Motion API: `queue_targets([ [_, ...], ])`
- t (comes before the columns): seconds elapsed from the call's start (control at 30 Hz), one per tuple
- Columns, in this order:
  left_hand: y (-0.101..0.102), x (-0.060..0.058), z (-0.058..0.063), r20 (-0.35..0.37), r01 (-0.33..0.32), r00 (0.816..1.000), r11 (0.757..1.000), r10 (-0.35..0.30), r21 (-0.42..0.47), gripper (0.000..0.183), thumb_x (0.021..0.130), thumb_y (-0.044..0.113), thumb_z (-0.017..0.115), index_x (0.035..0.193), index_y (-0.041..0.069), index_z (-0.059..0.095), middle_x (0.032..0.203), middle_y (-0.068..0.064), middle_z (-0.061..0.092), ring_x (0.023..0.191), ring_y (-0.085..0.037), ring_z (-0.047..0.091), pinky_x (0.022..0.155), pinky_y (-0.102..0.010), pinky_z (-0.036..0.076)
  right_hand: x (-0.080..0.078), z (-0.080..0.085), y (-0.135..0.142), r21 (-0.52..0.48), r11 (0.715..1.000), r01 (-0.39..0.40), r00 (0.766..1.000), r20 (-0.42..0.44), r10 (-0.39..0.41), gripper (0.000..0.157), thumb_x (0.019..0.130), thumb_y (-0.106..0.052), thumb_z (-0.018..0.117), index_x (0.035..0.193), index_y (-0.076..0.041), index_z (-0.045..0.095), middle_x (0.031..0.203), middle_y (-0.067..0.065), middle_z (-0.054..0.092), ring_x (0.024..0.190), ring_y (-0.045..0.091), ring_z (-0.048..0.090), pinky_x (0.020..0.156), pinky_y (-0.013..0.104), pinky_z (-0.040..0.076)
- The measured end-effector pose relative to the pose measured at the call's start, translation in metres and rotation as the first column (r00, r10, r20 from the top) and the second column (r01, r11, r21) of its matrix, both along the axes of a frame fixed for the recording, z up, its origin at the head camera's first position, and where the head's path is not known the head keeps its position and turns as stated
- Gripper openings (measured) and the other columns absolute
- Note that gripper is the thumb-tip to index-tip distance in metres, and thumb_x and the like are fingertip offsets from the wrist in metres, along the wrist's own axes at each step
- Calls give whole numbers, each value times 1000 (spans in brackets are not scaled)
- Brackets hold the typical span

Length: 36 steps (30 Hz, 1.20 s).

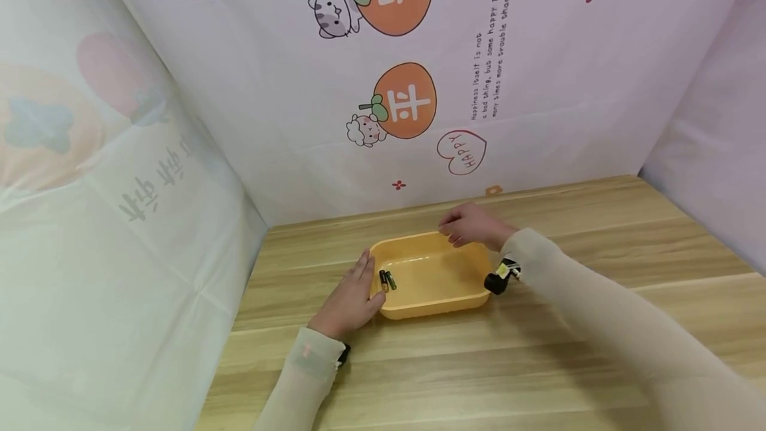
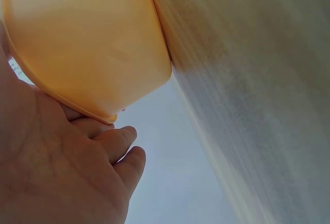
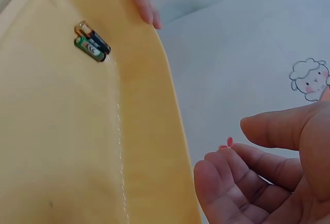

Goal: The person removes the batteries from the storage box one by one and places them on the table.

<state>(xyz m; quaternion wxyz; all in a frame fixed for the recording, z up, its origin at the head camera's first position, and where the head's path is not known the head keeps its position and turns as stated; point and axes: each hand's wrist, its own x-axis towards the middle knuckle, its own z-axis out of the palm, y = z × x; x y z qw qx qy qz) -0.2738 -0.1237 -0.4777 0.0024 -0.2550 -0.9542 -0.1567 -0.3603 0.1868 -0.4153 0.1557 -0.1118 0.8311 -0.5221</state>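
A yellow plastic tray [image 1: 433, 306] sits on the wooden tabletop. Inside, by its left wall, two small batteries lie side by side: a black-and-orange battery [image 1: 383, 280] and a green-and-black battery [image 1: 391, 281]. My left hand [image 1: 353, 298] rests against the tray's left side, its fingers along the rim and the thumb near the front corner. From the left wrist view, the fingertips touch the outside just under the rim. At the far right rim is my right hand [image 1: 475, 225], with loosely bent fingers, the thumb apart from them and nothing between.
White printed cloth [image 1: 287, 118] forms a wall behind the tabletop [image 1: 419, 371], and more cloth [image 1: 120, 251] hangs at the left. A black wrist camera [image 1: 498, 281] on the right sleeve overlaps the tray's right edge in the head view.
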Motion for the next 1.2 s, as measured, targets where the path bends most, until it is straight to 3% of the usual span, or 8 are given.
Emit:
queue_targets([
  [0.4,-1,3,-3,2,-1,1000,1000,1,-4,73,100,37,44,154,-2,15,162,-14,1,146,-22,9,115,-42,20,-5,-19,-42,-48,998,-33,999,32,35,29,93,-9,62,115,11,62,106,26,62,81,28,64,72,39,57],
  [0.6,-2,2,-1,-10,-14,1000,1000,14,-18,73,100,38,45,154,-2,16,162,-10,-1,146,-21,11,115,-40,20,-4,-21,-57,-30,999,-40,999,28,41,28,93,-11,63,114,9,64,106,26,63,83,31,64,75,43,57],
  [0.83,-2,0,1,-10,-7,1000,1000,7,-13,73,100,38,45,153,-3,17,162,-14,3,146,-23,12,114,-42,22,-9,-25,-70,-29,999,-30,998,58,32,30,92,-11,64,116,7,65,106,26,63,83,32,65,77,46,56],
  [1.2,-2,-4,-1,-4,-15,1000,1000,14,-28,73,100,39,44,154,-2,16,162,-12,2,146,-23,13,114,-42,22,-4,-27,-87,-46,999,-25,998,64,28,27,93,-10,63,112,8,65,103,26,64,88,39,65,74,43,57],
])
